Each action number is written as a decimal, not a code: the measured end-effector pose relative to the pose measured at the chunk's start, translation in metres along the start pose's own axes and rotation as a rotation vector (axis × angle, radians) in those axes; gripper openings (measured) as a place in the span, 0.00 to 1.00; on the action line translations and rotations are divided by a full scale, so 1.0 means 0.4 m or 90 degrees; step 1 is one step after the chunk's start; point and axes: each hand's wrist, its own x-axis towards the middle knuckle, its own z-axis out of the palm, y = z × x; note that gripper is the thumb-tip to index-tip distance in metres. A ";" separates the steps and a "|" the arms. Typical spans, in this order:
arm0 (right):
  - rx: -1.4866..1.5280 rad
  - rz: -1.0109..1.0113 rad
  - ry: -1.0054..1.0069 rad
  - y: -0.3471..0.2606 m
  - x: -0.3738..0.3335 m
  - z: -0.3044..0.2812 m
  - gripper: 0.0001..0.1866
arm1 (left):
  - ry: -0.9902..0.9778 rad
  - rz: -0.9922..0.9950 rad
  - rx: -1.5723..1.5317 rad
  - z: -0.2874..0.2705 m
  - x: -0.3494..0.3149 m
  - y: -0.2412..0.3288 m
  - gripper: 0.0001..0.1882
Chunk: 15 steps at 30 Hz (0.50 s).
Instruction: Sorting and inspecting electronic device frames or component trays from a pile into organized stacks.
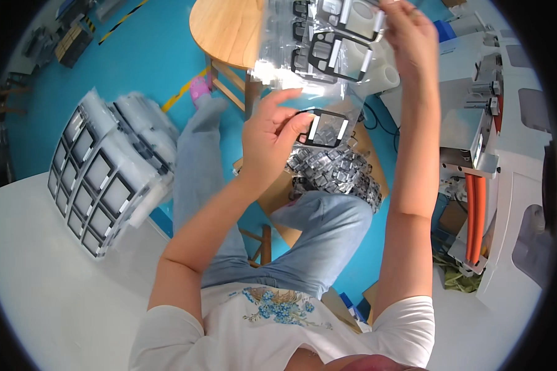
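Note:
My left hand [269,133] is closed, with thumb and fingers pinching a black rectangular frame piece [316,129] with white strips at its edge. That piece lies against a clear plastic sheet [319,94], which hangs in front of me. Higher up on the sheet are several more black frame pieces [339,57]. At the top right, my right hand [411,37] is closed on the sheet's upper edge and holds it up; its fingertips are partly cut off by the picture's edge. Below the sheet is a heap of loose small black-and-clear frame pieces [337,170].
Stacked clear sheets with black frames [90,179] lie on a white table [25,247] at left. A round wooden stool [223,31] stands ahead. Cardboard [372,148] lies under the heap. White machinery [520,185] with orange tubes [474,216] is at right.

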 end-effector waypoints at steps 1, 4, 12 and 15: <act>-0.071 0.025 0.003 0.041 0.017 0.010 0.13 | 0.027 -0.019 -0.049 0.002 0.003 0.003 0.20; -0.192 0.009 -0.020 0.169 0.055 0.026 0.14 | 0.039 -0.048 -0.080 0.031 0.009 -0.022 0.32; -0.322 -0.103 -0.039 0.106 -0.185 -0.075 0.13 | -0.019 -0.059 0.091 0.007 0.040 -0.032 0.35; -0.417 -0.247 -0.129 0.089 -0.283 -0.050 0.12 | -0.038 -0.077 0.196 -0.008 0.053 -0.031 0.35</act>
